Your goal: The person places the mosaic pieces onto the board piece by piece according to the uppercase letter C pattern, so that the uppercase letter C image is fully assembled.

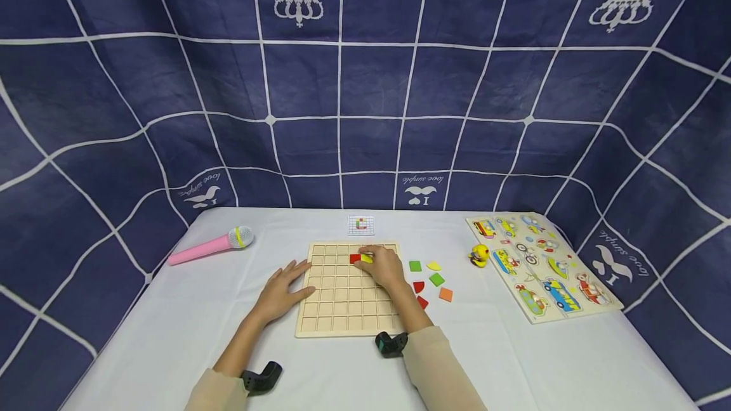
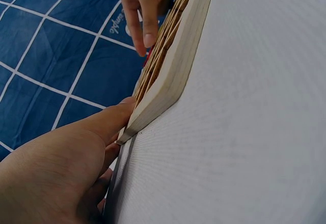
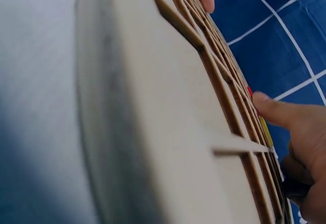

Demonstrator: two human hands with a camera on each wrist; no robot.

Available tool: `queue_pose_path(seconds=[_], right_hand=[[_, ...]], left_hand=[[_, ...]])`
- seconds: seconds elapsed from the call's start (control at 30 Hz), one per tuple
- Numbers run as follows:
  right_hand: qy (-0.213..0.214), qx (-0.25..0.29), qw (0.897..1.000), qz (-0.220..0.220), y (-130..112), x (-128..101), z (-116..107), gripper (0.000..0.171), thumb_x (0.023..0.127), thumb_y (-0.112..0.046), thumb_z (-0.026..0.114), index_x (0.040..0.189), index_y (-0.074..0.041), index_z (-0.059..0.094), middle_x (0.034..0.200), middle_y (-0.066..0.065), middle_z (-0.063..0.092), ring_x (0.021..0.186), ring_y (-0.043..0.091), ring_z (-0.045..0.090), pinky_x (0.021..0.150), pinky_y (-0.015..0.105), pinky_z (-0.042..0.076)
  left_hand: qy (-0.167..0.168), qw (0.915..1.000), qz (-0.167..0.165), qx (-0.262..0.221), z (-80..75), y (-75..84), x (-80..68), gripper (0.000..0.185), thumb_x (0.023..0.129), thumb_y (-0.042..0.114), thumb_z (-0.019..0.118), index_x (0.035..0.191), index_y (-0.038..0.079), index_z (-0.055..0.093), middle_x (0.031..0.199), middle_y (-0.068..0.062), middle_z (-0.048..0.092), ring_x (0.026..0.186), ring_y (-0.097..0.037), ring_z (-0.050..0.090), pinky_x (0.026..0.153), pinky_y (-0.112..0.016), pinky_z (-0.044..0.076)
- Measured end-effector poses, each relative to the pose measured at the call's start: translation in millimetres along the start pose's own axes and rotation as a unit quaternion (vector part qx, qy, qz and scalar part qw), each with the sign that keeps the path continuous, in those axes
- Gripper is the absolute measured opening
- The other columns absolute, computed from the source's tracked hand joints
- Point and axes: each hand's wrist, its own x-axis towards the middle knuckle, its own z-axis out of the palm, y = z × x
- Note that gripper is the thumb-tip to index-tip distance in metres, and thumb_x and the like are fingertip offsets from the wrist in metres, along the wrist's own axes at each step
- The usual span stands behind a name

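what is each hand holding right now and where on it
The right hand presses a yellow tile into the wooden grid board with its fingertips on top; no clear grip. The left hand holds nothing, resting flat against the board's left edge.

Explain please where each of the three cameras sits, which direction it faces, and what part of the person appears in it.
Head: sits high, looks forward and down at the white table; shows both forearms, left hand at the wooden grid board, right hand on the yellow piece.
Left wrist: sits low beside the table, looks along the board's edge; shows the left hand close, the right hand's fingers beyond.
Right wrist: sits just above the board, looks across its cells; shows the right hand.
All three views share the board.
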Motion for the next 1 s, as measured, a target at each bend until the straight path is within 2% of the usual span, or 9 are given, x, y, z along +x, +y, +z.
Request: queue_pose_path(seconds=[0.07,0.17,0.23,0.3,0.4,0.63,0.87,1.0], right_hand=[[0.0,0.014,1.0,0.0,0.4,-2.5,-3.1,0.04,0.075,-0.036,0.076,0.11,-0.016,0.069,0.101,0.004,0.069,0.081,0.019,0.062,0.066,0.035,0.051],[0.0,0.041,0.999,0.004,2.0,-7.8,-10.9,0.042,0.075,-0.034,0.076,0.112,-0.015,0.068,0.075,0.005,0.067,0.061,0.015,0.053,0.052,0.03,0.045],[0.004,0.056,0.998,0.006,3.3,-10.9,-18.5,0.039,0.076,-0.033,0.076,0.11,-0.014,0.068,0.055,0.001,0.054,0.049,0.01,0.041,0.042,0.025,0.036],[0.009,0.063,0.998,0.006,4.8,-13.2,-27.6,0.037,0.077,-0.032,0.075,0.109,-0.014,0.069,0.046,-0.002,0.036,0.042,0.009,0.025,0.037,0.023,0.024],[0.024,0.062,0.998,0.001,7.3,-15.8,-44.1,0.033,0.079,-0.031,0.074,0.107,-0.014,0.069,0.045,-0.007,0.028,0.041,0.007,0.019,0.036,0.02,0.019],[0.035,0.041,0.998,0.015,24.0,-21.7,-82.2,0.031,0.078,-0.029,0.074,0.105,-0.016,0.07,0.047,-0.005,0.029,0.043,0.008,0.021,0.038,0.021,0.018],[0.033,0.035,0.998,0.04,58.6,-26.5,-100.1,0.028,0.078,-0.027,0.075,0.103,-0.016,0.071,0.049,-0.003,0.03,0.045,0.012,0.023,0.041,0.025,0.021],[0.016,0.026,0.997,0.072,78.1,-30.9,-105.1,0.027,0.078,-0.026,0.075,0.103,-0.015,0.071,0.052,-0.001,0.031,0.047,0.014,0.026,0.044,0.027,0.023]], left_hand=[[-0.001,1.0,0.0,0.0,1.1,-0.6,-0.1,0.065,0.082,0.036,0.068,0.136,0.006,0.046,0.141,-0.012,0.04,0.135,-0.035,0.024,0.11,-0.051,0.01],[-0.006,1.0,-0.001,0.002,2.7,-1.1,-0.6,0.065,0.083,0.037,0.068,0.136,0.006,0.046,0.142,-0.012,0.04,0.135,-0.035,0.024,0.11,-0.051,0.01],[-0.007,1.0,-0.001,0.005,3.3,-1.4,-0.9,0.065,0.083,0.037,0.067,0.136,0.007,0.046,0.142,-0.011,0.04,0.135,-0.035,0.024,0.11,-0.051,0.01],[-0.006,1.0,-0.001,0.007,3.3,-1.6,-1.0,0.065,0.083,0.037,0.068,0.136,0.007,0.046,0.142,-0.011,0.04,0.135,-0.035,0.024,0.11,-0.051,0.01],[-0.001,1.0,-0.001,0.008,2.7,-1.7,-1.0,0.065,0.082,0.037,0.068,0.136,0.006,0.046,0.142,-0.011,0.04,0.135,-0.035,0.024,0.11,-0.051,0.01],[-0.001,1.0,0.001,0.009,0.4,-0.7,-1.9,0.065,0.083,0.036,0.068,0.136,0.006,0.046,0.142,-0.012,0.04,0.135,-0.035,0.024,0.11,-0.052,0.01],[-0.003,0.9999,-0.004,0.012,-0.5,0.4,-0.3,0.065,0.083,0.037,0.067,0.136,0.006,0.046,0.142,-0.012,0.039,0.135,-0.035,0.024,0.11,-0.051,0.01],[-0.002,0.9999,0.001,0.011,-0.6,0.0,0.7,0.065,0.083,0.037,0.067,0.136,0.007,0.046,0.142,-0.012,0.04,0.135,-0.035,0.024,0.11,-0.051,0.01]])
